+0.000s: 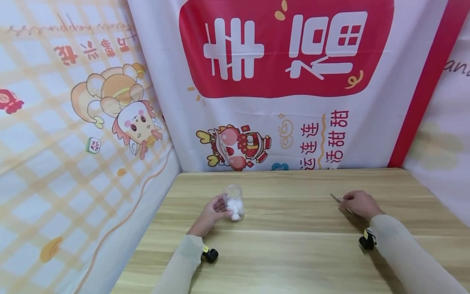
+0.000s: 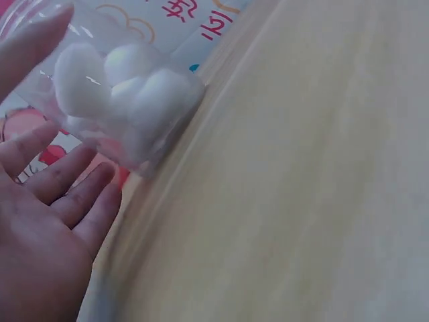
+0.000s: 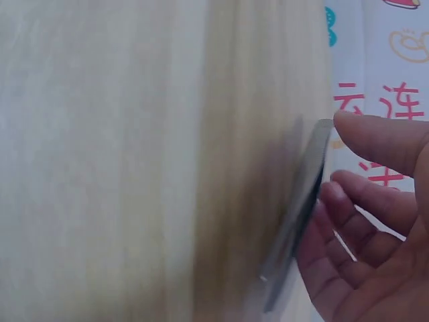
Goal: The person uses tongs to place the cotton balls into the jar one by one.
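Note:
A clear jar (image 1: 233, 203) of white cotton balls (image 1: 235, 209) stands on the wooden table, left of the middle. My left hand (image 1: 216, 209) holds it from the left, with the thumb on the near side and the fingers behind. In the left wrist view the thumb overlaps the jar wall (image 2: 100, 20), and the lower fingers (image 2: 97, 215) spread away from it. Over at the right, my right hand (image 1: 361, 204) pinches slim metal tweezers (image 3: 298, 208) between thumb and fingers, low over the tabletop. Two separate ends of the tweezers show in the right wrist view.
The wood-grain table (image 1: 286, 261) runs back to a printed cloth (image 1: 286, 90) with red and white lettering. A checked cloth (image 1: 44, 163) hangs along the left side. Small black cameras (image 1: 211, 255) sit on both sleeved wrists.

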The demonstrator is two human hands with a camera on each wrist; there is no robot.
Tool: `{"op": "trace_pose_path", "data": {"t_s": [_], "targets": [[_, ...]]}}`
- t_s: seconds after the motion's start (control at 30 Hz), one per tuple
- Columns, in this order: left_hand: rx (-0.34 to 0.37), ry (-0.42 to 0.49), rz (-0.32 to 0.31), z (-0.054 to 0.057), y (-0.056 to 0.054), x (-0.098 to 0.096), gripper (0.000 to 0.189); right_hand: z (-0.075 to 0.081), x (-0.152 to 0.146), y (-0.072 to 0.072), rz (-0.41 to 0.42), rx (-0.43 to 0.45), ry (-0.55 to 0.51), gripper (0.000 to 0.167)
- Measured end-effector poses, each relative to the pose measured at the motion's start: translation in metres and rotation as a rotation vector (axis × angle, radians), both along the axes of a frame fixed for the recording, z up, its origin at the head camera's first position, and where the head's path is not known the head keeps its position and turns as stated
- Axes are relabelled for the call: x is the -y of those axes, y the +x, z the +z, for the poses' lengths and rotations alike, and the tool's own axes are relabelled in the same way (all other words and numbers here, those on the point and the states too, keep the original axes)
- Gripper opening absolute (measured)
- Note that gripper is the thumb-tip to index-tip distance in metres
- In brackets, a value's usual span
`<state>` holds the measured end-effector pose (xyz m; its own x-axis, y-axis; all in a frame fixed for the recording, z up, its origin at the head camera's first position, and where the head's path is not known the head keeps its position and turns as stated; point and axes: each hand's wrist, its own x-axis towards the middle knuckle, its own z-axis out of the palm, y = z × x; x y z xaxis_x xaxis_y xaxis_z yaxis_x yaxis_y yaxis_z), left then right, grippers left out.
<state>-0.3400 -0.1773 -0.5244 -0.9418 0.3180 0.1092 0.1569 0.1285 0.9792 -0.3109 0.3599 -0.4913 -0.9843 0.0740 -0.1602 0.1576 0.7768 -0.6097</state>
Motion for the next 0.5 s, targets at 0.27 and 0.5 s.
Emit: {"op": "trace_pose_path", "data": {"t_s": [0.27,0.5], "targets": [[-0.177,-0.387,0.217,0.044,0.018,0.000,0.094,0.009,-0.004,0.015,0.007,-0.028,-0.008,0.069],[-0.461,-0.671,0.226,0.076,0.021,-0.009,0.097,0.018,0.011,0.023,0.086,-0.173,0.090,0.065]]}}
